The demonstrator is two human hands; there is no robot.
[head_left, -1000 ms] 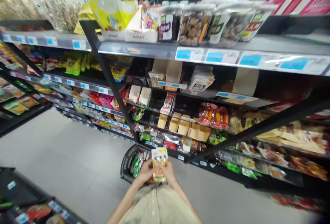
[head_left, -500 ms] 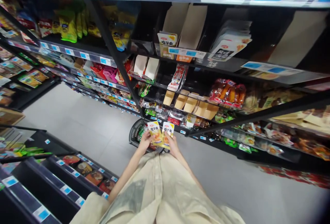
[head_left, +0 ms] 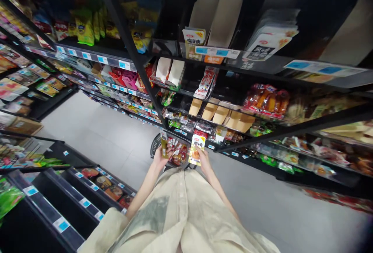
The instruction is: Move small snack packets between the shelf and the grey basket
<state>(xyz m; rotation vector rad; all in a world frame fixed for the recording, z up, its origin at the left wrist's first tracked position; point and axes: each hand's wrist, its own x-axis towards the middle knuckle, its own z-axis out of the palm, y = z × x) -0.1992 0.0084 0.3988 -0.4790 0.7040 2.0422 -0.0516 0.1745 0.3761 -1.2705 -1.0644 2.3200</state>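
Observation:
In my right hand [head_left: 203, 158] is a white and yellow snack pouch [head_left: 197, 149], its printed front facing up. My left hand [head_left: 161, 157] grips another snack pouch [head_left: 164, 144], turned nearly edge-on to me. Between and below the hands shows a dark shopping basket [head_left: 154, 144], with red and clear snack packs [head_left: 178, 151] inside it. My forearms and shirt front hide part of the basket's near side.
Black shelving [head_left: 136, 59] with slanted posts runs along the far side. A similar white pouch [head_left: 194, 37] stands in a shelf box, near a stack of grey-white packs [head_left: 271, 37]. Tiered shelves [head_left: 46, 194] stand at the lower left, beside the grey floor [head_left: 116, 140].
My hands have moved apart, the left pouch leftward and turned on edge, the right one rightward. More of the basket's contents shows between them. The view has shifted slightly.

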